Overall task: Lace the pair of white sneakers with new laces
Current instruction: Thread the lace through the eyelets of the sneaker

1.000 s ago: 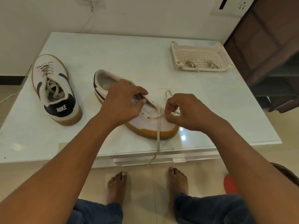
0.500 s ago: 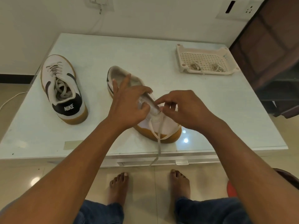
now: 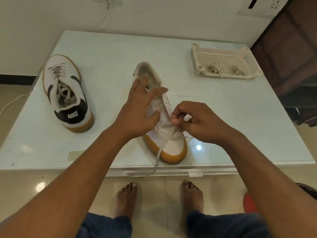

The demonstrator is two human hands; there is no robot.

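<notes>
A white sneaker [image 3: 169, 140] with a gum sole lies at the middle of the table, toe toward me. Through its lowest eyelets runs a white lace [image 3: 160, 152]; one end hangs over the table's front edge. My right hand [image 3: 199, 122] pinches the lace beside the eyelets on the shoe's right side. My left hand [image 3: 139, 109] hovers over the shoe's left side with fingers spread, thumb near the tongue. A second white sneaker [image 3: 66, 93], laced, with a black heel, stands at the left.
A cream perforated tray [image 3: 224, 63] at the back right of the glass table [image 3: 103, 54] holds coiled laces. My bare feet show below the table's front edge on a tiled floor. A dark wooden cabinet stands to the right.
My left hand has let go of the shoe's eyelet area and spread its fingers. My right hand has moved left onto the lace at the eyelets. The shoe has turned more toe-toward-me.
</notes>
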